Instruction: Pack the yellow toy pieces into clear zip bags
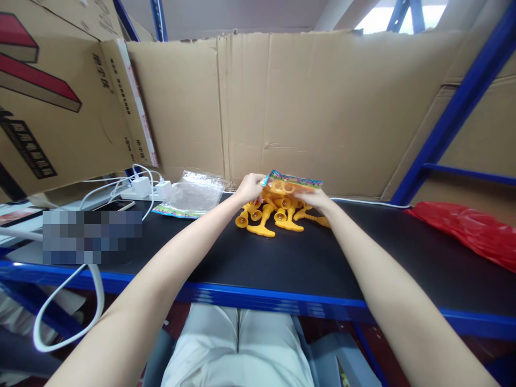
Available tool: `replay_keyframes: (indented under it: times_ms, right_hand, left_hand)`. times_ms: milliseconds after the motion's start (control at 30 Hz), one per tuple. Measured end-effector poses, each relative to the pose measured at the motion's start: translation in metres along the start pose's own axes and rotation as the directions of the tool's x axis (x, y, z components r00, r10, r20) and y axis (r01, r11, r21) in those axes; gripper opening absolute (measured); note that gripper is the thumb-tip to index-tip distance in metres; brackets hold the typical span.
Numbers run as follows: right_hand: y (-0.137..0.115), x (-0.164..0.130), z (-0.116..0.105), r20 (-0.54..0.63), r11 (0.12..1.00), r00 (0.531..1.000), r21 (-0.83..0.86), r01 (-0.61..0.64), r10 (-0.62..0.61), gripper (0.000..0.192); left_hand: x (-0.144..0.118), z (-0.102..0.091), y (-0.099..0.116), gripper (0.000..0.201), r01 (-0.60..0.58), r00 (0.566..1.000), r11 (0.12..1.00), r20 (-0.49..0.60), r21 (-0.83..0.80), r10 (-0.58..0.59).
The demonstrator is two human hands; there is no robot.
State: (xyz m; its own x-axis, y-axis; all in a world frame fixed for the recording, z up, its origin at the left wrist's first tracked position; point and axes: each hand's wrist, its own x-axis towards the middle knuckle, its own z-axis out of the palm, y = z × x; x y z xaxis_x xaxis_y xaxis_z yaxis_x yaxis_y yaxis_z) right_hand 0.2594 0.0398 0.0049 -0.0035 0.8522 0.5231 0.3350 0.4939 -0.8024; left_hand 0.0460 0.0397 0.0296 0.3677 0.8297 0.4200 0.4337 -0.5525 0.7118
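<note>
A clear plastic bag with a colourful printed header (296, 178) is held up between my two hands, above the black tabletop. Yellow pieces show through its film. My left hand (250, 188) is closed on the bag's left end. At the right end, my right hand (316, 199) grips the bag, its fingers partly hidden behind it. Below and around both hands lies a pile of yellow plastic pieces (262, 223) with T-shaped ends and round cup-like ends. To the left of the pile rest flat clear plastic bags (193, 193) with a printed edge.
White chargers (141, 186) and cables lie at the left beside a phone (116, 206). A red plastic bag (467, 228) is at the right. Cardboard (322, 107) walls the back, and a large carton (72, 107) stands at left. A blue rail (274, 298) edges the table's front.
</note>
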Motion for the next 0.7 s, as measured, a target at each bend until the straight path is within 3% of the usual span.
replay_keyframes:
  times_ms: [100,167,267,467,700]
  right_hand:
    - [-0.006,0.002,-0.01,0.106,0.995,0.99,0.043,0.087,-0.092,0.039]
    - [-0.01,0.004,-0.017,0.099,0.991,0.986,0.041,0.128,-0.132,0.044]
    - [-0.014,0.006,-0.024,-0.007,0.979,0.979,0.01,0.206,-0.206,0.043]
    - [-0.024,0.011,-0.025,-0.196,0.922,0.909,-0.206,0.328,-0.367,0.033]
    - [-0.034,0.014,-0.015,-0.36,0.937,0.87,-0.036,0.348,-0.337,0.033]
  left_hand:
    - [0.006,0.003,0.005,0.041,0.041,0.997,0.991,-0.066,-0.127,-0.049]
    - [0.01,0.006,0.008,0.043,0.071,0.994,0.974,-0.068,-0.215,-0.088]
    - [0.014,0.007,0.012,0.043,0.117,0.989,0.951,-0.05,-0.286,-0.137]
    - [0.02,0.004,0.011,0.045,0.115,0.982,0.948,-0.112,-0.297,-0.154]
    - [0.021,0.001,0.019,0.04,-0.062,0.987,0.962,-0.161,-0.267,0.019]
